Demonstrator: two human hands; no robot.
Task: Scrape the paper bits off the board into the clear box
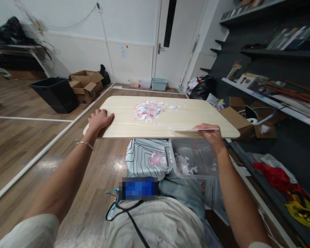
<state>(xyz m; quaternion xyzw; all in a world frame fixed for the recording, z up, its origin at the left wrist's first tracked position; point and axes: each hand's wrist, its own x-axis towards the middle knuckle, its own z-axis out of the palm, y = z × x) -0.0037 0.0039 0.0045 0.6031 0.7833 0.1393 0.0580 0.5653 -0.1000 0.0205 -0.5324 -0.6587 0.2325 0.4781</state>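
My left hand (101,119) rests at the left end of the pale wood-grain tabletop (121,115), palm down. Its fingers are slightly bent and a little apart, the thumb standing away from them and pointing toward the middle; nothing is gripped. A metal bracelet (85,144) sits on that wrist.

My right hand (210,132) is at the near edge, toward the right end. Its fingers are closed on a thin white strip (183,130), pinched near its right end. The strip appears almost edge-on, lying along the near edge with its free end pointing left; its full shape, and whether its underside touches the surface, I cannot tell.

The pile of small pieces (148,110) — white and pink, flat, apparently paper or card — lies left of the middle of the tabletop, between my two hands and toward the far side. Several loose pieces trail to its right, and a few lie between the pile and the near edge, close to the strip's free end.

Below the near edge, under my right hand, stands a clear plastic bin (206,160) with white pieces (184,164) gathered on its left side. Just beside it, to the left, a white cloth with black lines (138,160) lies over my lap, bearing a pink patch (157,158). Beyond the tabletop: a black bin (54,94), cardboard boxes (85,84) and a teal tub (158,84) — all on the floor.
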